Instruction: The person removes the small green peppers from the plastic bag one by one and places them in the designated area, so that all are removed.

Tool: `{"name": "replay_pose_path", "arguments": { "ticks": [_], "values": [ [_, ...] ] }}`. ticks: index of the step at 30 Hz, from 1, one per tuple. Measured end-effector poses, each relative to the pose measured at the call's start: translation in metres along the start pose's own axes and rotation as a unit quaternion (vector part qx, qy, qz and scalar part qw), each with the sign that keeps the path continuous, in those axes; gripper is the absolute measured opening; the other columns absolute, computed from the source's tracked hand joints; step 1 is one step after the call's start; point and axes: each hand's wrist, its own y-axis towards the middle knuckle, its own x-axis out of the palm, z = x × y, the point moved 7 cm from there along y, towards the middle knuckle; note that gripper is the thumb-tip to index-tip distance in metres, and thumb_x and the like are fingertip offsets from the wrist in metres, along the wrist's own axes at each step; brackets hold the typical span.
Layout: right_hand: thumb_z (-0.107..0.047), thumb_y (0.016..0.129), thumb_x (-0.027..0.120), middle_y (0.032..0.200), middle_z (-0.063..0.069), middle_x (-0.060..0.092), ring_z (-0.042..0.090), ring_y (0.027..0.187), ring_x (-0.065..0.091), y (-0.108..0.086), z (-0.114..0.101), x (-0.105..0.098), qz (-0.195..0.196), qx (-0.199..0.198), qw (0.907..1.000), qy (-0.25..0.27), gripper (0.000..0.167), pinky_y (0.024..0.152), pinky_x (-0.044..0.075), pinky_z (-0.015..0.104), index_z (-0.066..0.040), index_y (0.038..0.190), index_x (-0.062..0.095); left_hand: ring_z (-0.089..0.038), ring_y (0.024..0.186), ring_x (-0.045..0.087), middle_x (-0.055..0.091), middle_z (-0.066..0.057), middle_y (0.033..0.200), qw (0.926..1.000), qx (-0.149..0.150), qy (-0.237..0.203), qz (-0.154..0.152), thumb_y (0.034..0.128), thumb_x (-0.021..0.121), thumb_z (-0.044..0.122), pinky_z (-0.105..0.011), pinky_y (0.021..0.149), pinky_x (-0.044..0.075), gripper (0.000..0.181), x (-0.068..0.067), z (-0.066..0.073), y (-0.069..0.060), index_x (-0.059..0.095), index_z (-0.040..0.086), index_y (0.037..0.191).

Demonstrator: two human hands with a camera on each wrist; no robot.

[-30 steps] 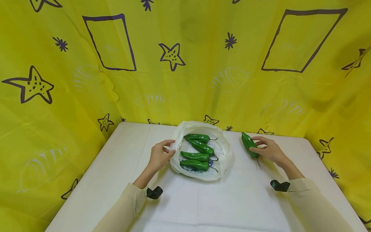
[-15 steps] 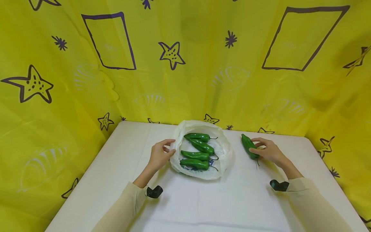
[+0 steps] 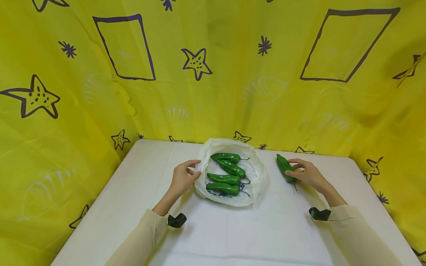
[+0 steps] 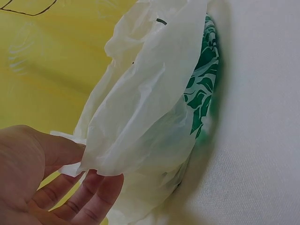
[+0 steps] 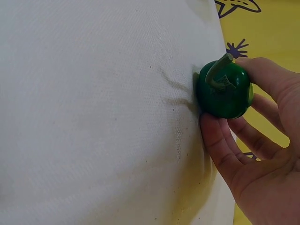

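A whitish plastic bag (image 3: 257,188) lies rolled open on the table, with several green peppers (image 3: 223,188) inside. The left hand (image 3: 182,180) pinches the bag's left rim; in the left wrist view, thumb and fingers of that hand (image 4: 61,178) hold the edge of the bag (image 4: 140,103), which has a green print low on its side. Right of the bag, the right hand (image 3: 309,174) grips a single green pepper (image 3: 284,166) at the table surface. The right wrist view shows this pepper (image 5: 225,96) stem-end on, between thumb and fingers of the hand (image 5: 267,154).
A white cloth covers the table (image 3: 226,236). Behind and at both sides hangs a yellow curtain (image 3: 219,99) with dark stars and frames drawn on it. A dark device sits at each wrist, by the beige sleeves.
The right hand's pepper has moved very slightly down and left in the head view, and its stem has shifted. The left hand and the bag look still.
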Motion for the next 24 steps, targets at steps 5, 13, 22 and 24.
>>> {"name": "replay_pose_path", "arguments": {
  "ticks": [5,13,22,24],
  "values": [
    [-0.033,0.097,0.073,0.13,0.032,0.055,0.032,0.099,0.064,0.0007,0.0002,0.0015,-0.005,0.009,0.9999,0.004,0.065,0.076,0.058,0.031,-0.002,0.148,0.048,-0.018,0.074,0.064,0.071,-0.016,0.107,1.0,-0.004,0.003,-0.001,0.0856,0.079,-0.001,-0.023,0.054,0.05,0.039,0.0002,0.001,-0.0005,0.074,0.006,0.123],
    [-0.037,0.096,0.073,0.131,0.031,0.055,0.034,0.104,0.063,0.0031,0.0036,0.0011,-0.007,0.009,0.9999,-0.001,0.068,0.078,0.057,0.033,-0.003,0.149,0.047,-0.018,0.074,0.063,0.071,-0.015,0.107,1.0,-0.004,0.004,0.002,0.0859,0.079,0.0,-0.023,0.054,0.05,0.038,0.0005,-0.0007,0.0013,0.074,0.006,0.123],
    [-0.037,0.097,0.072,0.129,0.033,0.057,0.036,0.104,0.063,0.0039,-0.0013,0.0016,-0.017,-0.003,0.9996,-0.021,0.066,0.077,0.059,0.035,-0.002,0.148,0.048,-0.016,0.073,0.062,0.071,-0.015,0.106,1.0,-0.001,0.006,0.0,0.0861,0.079,0.0,-0.023,0.054,0.049,0.037,-0.0003,-0.0019,0.0017,0.074,0.006,0.123],
    [-0.037,0.097,0.072,0.129,0.034,0.058,0.036,0.103,0.064,0.0041,-0.003,0.0006,-0.021,-0.008,0.9994,-0.025,0.066,0.076,0.059,0.036,-0.002,0.148,0.048,-0.016,0.073,0.061,0.071,-0.014,0.106,1.0,-0.002,0.005,0.0,0.0859,0.079,0.0,-0.023,0.054,0.049,0.037,-0.0011,-0.0008,0.0015,0.074,0.006,0.122]
  ]
}}
